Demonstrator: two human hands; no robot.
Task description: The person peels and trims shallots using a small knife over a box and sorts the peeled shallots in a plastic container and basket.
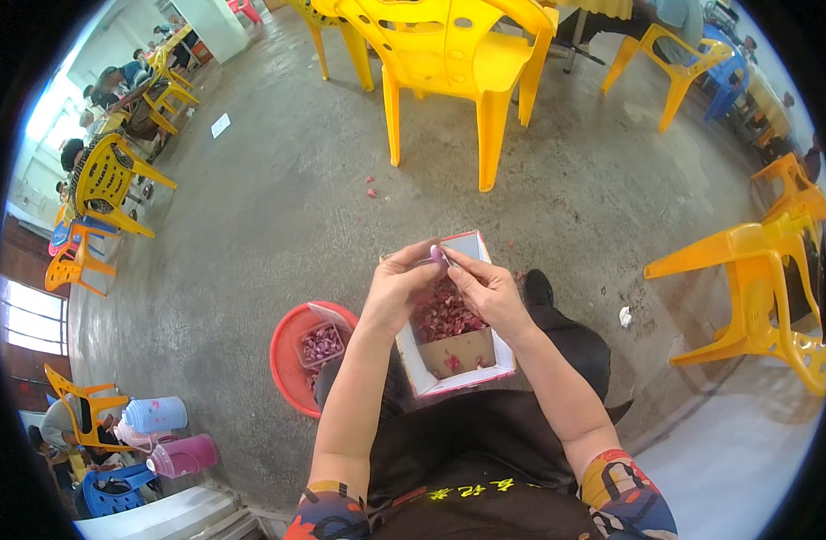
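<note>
My left hand [410, 277] pinches a small, peeled-looking purple shallot [437, 255] between thumb and fingers. My right hand [486, 287] meets it from the other side, gripping a thin shiny piece that looks like a small blade, mostly hidden by the fingers. Below both hands, between my knees, an open cardboard box [423, 379] with white inner walls holds a heap of reddish shallot skins [450, 314]. Left of my left leg stands a round red plastic basket [283, 337]. Inside it, a clear plastic tub contains several purple shallots [322, 345], with more loose ones beneath.
A yellow plastic chair [447, 50] stands ahead; more yellow chairs [744, 297] are at right. Blue [155, 414] and magenta vacuum flasks [187, 455] are at lower left. Crumpled tissue [625, 317] and skin scraps [372, 193] lie on the concrete floor. People sit at tables farther off.
</note>
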